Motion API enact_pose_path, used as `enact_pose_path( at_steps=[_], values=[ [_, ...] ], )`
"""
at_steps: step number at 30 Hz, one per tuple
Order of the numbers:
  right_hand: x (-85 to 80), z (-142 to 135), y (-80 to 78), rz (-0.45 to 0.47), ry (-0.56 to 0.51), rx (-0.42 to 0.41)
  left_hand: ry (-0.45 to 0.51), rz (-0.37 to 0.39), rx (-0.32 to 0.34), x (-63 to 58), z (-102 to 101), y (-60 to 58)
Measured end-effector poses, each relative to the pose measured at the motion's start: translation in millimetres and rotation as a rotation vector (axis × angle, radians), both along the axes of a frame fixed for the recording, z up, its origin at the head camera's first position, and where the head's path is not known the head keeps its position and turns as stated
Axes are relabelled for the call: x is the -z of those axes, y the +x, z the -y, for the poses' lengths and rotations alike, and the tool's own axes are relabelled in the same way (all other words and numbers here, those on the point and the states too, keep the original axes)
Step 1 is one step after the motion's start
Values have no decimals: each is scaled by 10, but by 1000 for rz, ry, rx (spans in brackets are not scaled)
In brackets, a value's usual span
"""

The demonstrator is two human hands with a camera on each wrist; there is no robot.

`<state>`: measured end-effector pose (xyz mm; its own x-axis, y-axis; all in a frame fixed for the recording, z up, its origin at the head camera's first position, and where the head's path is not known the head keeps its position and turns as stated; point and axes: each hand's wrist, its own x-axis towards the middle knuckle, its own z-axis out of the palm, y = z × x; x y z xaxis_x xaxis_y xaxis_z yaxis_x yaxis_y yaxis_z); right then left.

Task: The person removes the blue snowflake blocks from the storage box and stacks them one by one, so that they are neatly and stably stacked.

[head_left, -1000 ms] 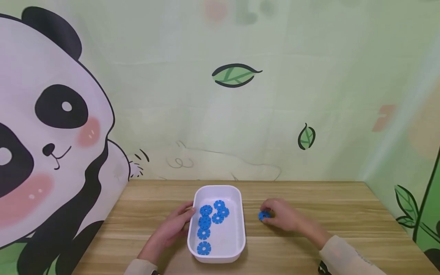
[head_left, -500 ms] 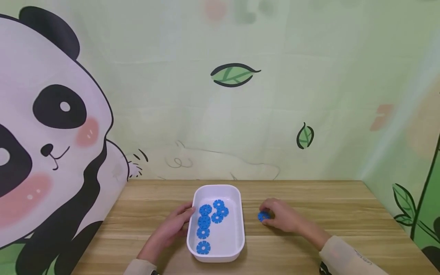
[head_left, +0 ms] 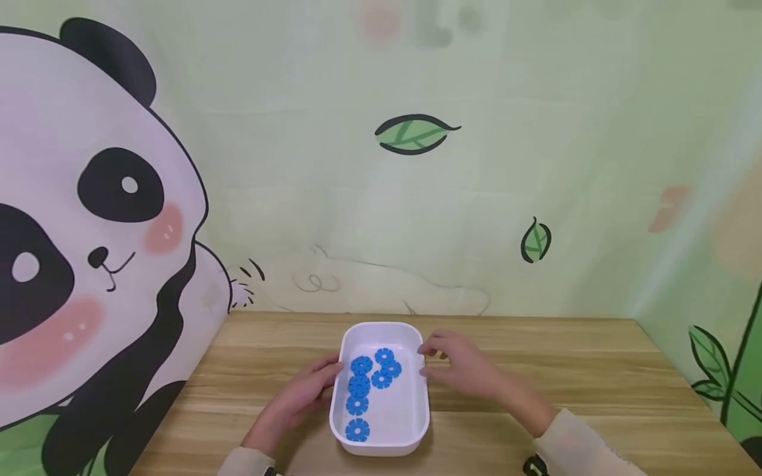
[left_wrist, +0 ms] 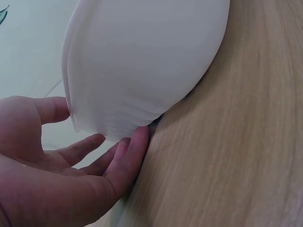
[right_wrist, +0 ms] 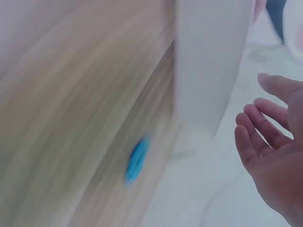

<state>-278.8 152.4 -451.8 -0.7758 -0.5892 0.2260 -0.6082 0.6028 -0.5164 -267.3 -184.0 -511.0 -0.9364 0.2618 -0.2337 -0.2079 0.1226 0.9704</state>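
Note:
A white rectangular tray (head_left: 400,420) stands on the wooden table, with several blue notched snowflake building discs (head_left: 357,430) lying mostly along its left side. My left hand (head_left: 303,395) is at the tray's left side; in the left wrist view its thumb tip meets the rim and its other fingers (left_wrist: 137,142) reach the lower outer wall. At the right rim is my right hand (head_left: 467,367), its fingers loosely bent and nothing held in the right wrist view. One more blue disc (right_wrist: 137,161) lies on the table beyond the tray wall in that view, hidden behind my right hand from the head camera.
The wooden table (head_left: 268,344) ends at a printed backdrop (head_left: 333,192) with a panda (head_left: 119,264) and leaves. Sleeves and dark wrist bands (head_left: 536,465) show at both forearms.
My right hand has let go of the blue disc on the table and moved left to the tray's right rim. The left hand keeps its place; the head view has shifted slightly.

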Motion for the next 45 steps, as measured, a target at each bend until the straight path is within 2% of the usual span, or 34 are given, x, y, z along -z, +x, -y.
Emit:
enact_pose_path(
  at_steps=[3, 8, 14, 22, 31, 38, 45],
  values=[
    [-14, 277, 104, 23, 15, -57, -1, 6, 10, 2, -14, -4],
    [81, 697, 237, 9, 76, -195, 34, -1, 30, 10, -28, -4],
    [215, 1003, 278, -30, 145, -292, 64, -12, 38, 13, -48, 2],
    [383, 1093, 291, -23, 207, -310, 59, -13, 31, 41, -57, 6],
    [387, 1097, 265, -26, 287, -287, 52, -16, 4, 8, -66, 13],
    [424, 1127, 291, -122, 367, -278, 38, 2, -1, 52, -38, -18],
    [428, 1160, 296, -137, 378, -270, 32, 3, -21, 73, -11, -36]
  ],
)
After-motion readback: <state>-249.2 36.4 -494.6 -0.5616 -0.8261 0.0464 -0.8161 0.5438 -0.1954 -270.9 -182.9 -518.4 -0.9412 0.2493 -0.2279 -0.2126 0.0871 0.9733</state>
